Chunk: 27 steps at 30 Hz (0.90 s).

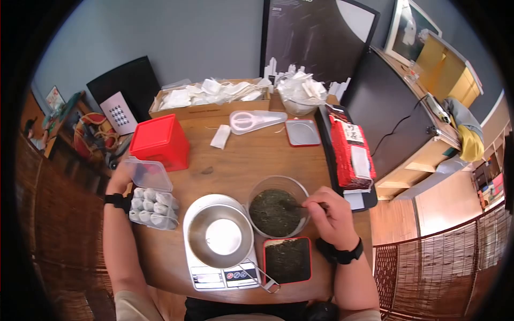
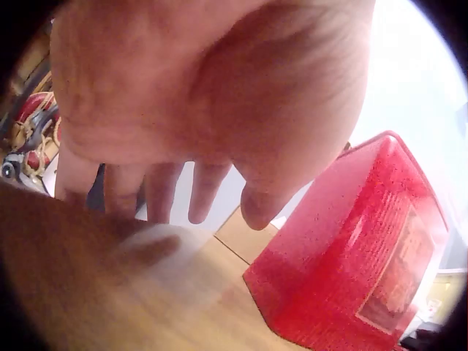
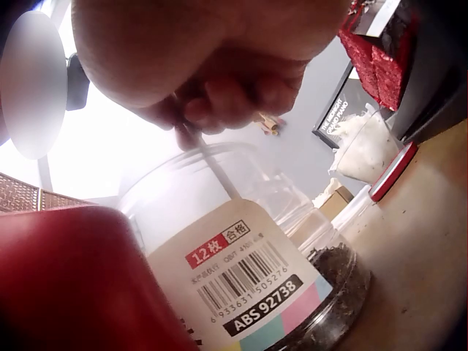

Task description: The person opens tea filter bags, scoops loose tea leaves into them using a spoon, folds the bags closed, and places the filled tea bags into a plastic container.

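Observation:
My right hand (image 1: 332, 214) grips a thin-handled utensil (image 3: 219, 170) that reaches down into a clear plastic tub (image 3: 292, 196); its lower end is hidden. Dark, dried, crumbled leaves (image 1: 270, 214) fill the bottom of this tub. At the table's left edge, my left hand (image 2: 212, 95) has its fingers hanging loosely extended, holding nothing. Beside that hand stand a red lidded box (image 1: 166, 144) and a clear hinged box (image 1: 170, 211) of small white filled bags, its lid raised. A steel pan (image 1: 197, 241) sits on a white kitchen scale (image 1: 195, 214) between the hands.
Nearest me, a red-rimmed tin (image 1: 287, 262) holds more dark leaves. Farther back lie a flat white bag (image 1: 220, 137), scissors (image 1: 243, 122) in a clear case and a red-edged lid (image 1: 303, 132). A cardboard tray (image 1: 214, 109) of white bags and a red packet (image 1: 350, 152) line the edges.

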{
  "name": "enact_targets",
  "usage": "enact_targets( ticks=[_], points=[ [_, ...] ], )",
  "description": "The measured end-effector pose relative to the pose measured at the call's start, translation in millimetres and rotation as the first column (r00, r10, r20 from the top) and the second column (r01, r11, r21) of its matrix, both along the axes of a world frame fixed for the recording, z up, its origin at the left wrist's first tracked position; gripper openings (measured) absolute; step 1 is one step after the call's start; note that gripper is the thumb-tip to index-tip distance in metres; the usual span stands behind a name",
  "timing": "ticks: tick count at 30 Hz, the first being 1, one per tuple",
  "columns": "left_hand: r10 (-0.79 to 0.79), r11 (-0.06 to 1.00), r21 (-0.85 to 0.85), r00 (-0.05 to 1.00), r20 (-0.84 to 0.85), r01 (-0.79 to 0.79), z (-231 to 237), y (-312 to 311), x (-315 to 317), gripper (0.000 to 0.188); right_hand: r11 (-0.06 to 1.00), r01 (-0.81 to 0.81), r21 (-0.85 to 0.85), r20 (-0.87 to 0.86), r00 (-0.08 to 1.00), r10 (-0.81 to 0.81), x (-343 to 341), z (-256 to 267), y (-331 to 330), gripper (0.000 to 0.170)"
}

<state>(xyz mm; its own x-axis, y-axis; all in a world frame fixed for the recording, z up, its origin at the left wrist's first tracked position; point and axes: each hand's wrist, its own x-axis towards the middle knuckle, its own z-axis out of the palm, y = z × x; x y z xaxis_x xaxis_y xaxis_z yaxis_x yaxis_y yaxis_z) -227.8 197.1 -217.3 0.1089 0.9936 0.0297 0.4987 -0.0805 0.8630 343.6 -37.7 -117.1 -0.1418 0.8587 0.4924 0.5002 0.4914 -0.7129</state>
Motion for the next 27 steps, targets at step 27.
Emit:
enact_targets(
  ticks=[27],
  points=[
    [-0.121, 0.989, 0.028, 0.894, -0.431, 0.147, 31, -32, 44, 0.023, 0.997, 0.046, 0.063, -0.095, 0.995, -0.04, 3, -8, 1, 0.008]
  ],
)
